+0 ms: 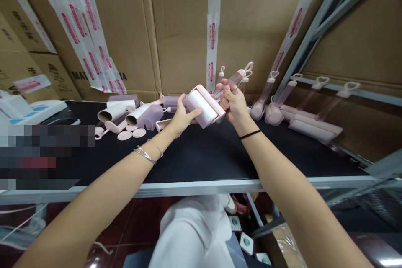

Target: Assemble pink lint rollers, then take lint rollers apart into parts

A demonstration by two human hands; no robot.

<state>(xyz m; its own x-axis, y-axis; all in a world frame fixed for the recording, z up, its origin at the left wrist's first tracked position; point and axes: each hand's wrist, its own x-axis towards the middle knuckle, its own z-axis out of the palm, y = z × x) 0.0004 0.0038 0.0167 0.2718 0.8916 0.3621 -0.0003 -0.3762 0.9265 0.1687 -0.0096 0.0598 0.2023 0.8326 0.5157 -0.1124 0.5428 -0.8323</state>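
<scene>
A pink lint roller (204, 106) with a white roll is held up above the black tabletop between both hands. My left hand (182, 118) is closed on the roller's head, its thumb lying across the white roll. My right hand (233, 102) wraps round the clear pink handle (236, 78), which has a heart-shaped loop at its end. Left of my left hand lie loose parts: white sticky rolls (113, 113), a translucent cover (151, 117) and round pink caps (124, 135). Right of my right hand, a lint roller (269, 111) stands with its handle up.
More lint rollers (317, 127) lean along the right side by a grey metal frame (323, 21). Taped cardboard boxes (179, 29) form a wall behind the table. A white box (47, 106) lies at the far left. The table's metal front edge (201, 187) runs before my knees.
</scene>
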